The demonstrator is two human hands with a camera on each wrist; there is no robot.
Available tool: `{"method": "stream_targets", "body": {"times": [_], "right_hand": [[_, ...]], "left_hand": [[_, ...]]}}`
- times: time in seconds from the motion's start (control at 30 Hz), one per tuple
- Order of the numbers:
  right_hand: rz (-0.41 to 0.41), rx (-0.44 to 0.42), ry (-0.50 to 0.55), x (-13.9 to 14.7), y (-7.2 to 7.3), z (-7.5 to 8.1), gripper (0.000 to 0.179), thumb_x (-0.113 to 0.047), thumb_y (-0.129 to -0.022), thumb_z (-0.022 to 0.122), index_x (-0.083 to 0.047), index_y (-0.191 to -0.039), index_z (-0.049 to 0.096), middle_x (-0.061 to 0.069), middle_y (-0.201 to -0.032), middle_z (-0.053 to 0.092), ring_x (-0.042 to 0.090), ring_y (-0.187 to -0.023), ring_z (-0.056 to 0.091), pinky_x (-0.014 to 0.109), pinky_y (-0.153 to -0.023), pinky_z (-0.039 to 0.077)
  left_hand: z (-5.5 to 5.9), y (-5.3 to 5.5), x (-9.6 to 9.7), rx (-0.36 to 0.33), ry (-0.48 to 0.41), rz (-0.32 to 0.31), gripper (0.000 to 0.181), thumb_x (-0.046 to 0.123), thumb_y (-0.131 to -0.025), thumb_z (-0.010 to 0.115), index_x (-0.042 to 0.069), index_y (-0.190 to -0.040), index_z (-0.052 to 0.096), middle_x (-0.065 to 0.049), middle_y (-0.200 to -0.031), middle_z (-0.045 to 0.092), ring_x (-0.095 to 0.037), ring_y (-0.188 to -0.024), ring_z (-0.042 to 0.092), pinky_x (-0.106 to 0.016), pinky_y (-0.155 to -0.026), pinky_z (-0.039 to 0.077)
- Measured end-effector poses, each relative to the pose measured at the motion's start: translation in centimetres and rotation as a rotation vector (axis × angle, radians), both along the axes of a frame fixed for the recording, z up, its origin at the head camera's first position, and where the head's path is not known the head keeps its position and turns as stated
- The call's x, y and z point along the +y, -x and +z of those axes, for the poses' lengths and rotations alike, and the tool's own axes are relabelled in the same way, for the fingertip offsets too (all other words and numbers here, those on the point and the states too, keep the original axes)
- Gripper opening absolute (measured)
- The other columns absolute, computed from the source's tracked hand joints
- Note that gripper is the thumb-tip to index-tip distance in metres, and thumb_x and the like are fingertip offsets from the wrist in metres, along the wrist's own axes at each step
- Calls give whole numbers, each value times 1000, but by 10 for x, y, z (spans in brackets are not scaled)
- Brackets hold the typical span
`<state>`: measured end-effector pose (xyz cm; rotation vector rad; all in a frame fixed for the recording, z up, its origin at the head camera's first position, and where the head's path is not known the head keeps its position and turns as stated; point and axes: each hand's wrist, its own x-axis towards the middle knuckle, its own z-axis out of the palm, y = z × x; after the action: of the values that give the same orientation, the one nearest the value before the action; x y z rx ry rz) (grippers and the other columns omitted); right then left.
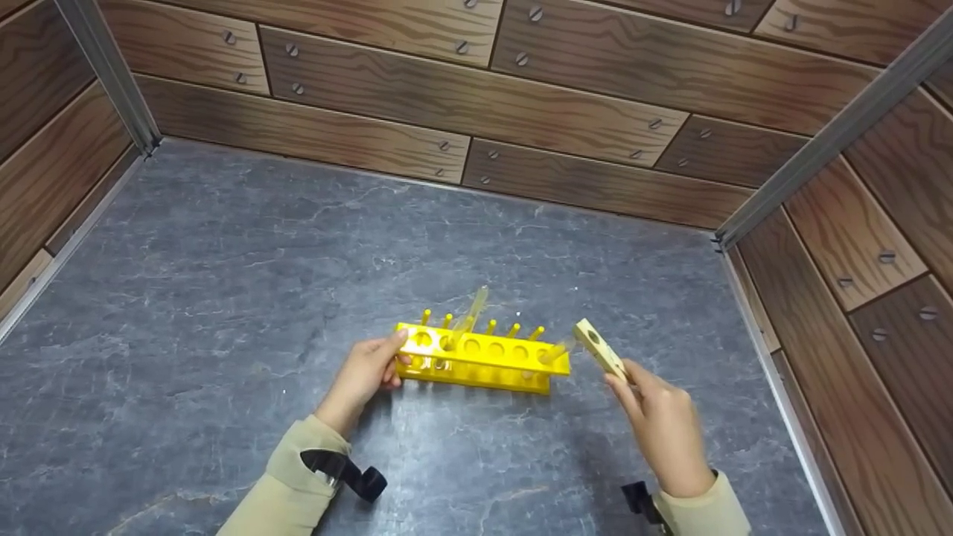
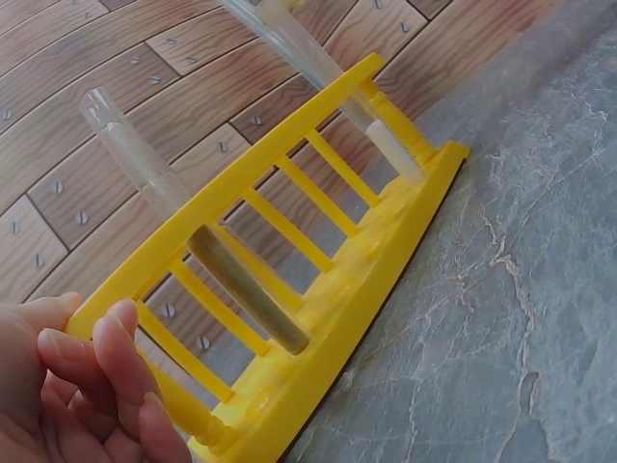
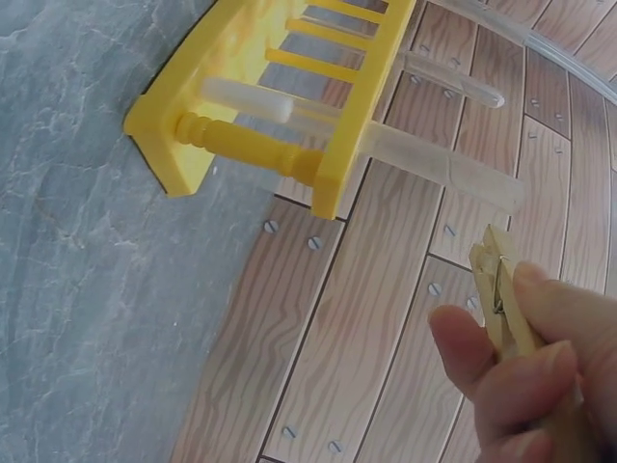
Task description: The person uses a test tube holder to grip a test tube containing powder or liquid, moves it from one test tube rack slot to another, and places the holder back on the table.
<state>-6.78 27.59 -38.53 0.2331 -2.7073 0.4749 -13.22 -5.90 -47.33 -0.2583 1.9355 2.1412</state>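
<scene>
A yellow test tube rack [image 1: 484, 362] stands on the grey marbled tabletop, with a row of round holes and short pegs along its back. My left hand [image 1: 365, 372] grips its left end, thumb on the top bar. Near that hand a glass test tube [image 2: 241, 289] with brownish contents at the bottom sits in the rack. Another test tube [image 3: 443, 174], whitish at its lower end, is in the far right hole. My right hand [image 1: 666, 420] pinches a wooden test tube clamp [image 1: 599, 350], its tip just right of that second tube's mouth [image 3: 516, 198].
Wood-patterned panels form a back wall [image 1: 476, 97] and side walls around the tabletop [image 1: 260, 246]. Grey metal posts [image 1: 811, 138] stand at the corners. A black strap [image 1: 342, 469] with a camera mount circles each sleeved wrist.
</scene>
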Motion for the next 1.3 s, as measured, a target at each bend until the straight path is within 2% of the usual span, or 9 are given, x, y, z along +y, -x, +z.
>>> {"method": "stream_targets", "body": {"times": [0.2,0.37,0.53,0.77,0.97,1.3], "right_hand": [[18,52,-23,-3,1,3,25,-17,-84,70,0,-102,68,9,-74,67,11,-50,55,28,-44,44],[20,40,-26,-6,2,6,23,-16,-84,70,0,-100,68,7,-72,65,5,-47,46,24,-42,39],[29,27,-12,-10,3,9,21,-16,-84,70,0,-99,67,6,-71,65,5,-46,44,23,-41,39],[54,30,-8,-17,4,13,23,-17,-84,69,-1,-100,68,7,-74,66,7,-51,52,24,-43,42],[70,0,2,-23,3,15,23,-20,-85,68,-4,-102,68,8,-81,68,16,-62,65,27,-48,49],[79,-26,2,-30,3,15,24,-19,-86,67,-3,-104,67,9,-83,67,17,-63,65,26,-49,49]], "left_hand": [[-4,2,0,16,22,8,42,31,-95,54,-4,-74,62,2,-43,36,-9,-42,44,-22,-46,39],[-3,2,1,5,35,4,42,31,-95,54,-5,-76,63,3,-43,37,-9,-42,45,-22,-46,39],[-3,3,1,-10,23,1,42,31,-95,54,-5,-76,63,2,-45,37,-9,-43,44,-22,-48,42],[-1,2,1,-9,1,6,42,31,-95,54,-5,-77,62,2,-44,37,-9,-42,44,-22,-46,41],[-2,2,1,-4,-2,10,41,31,-95,54,-3,-75,62,2,-44,37,-9,-42,44,-22,-46,40],[-2,1,1,9,-6,16,42,29,-95,53,-7,-76,61,3,-43,35,-9,-43,44,-21,-46,41]]}}
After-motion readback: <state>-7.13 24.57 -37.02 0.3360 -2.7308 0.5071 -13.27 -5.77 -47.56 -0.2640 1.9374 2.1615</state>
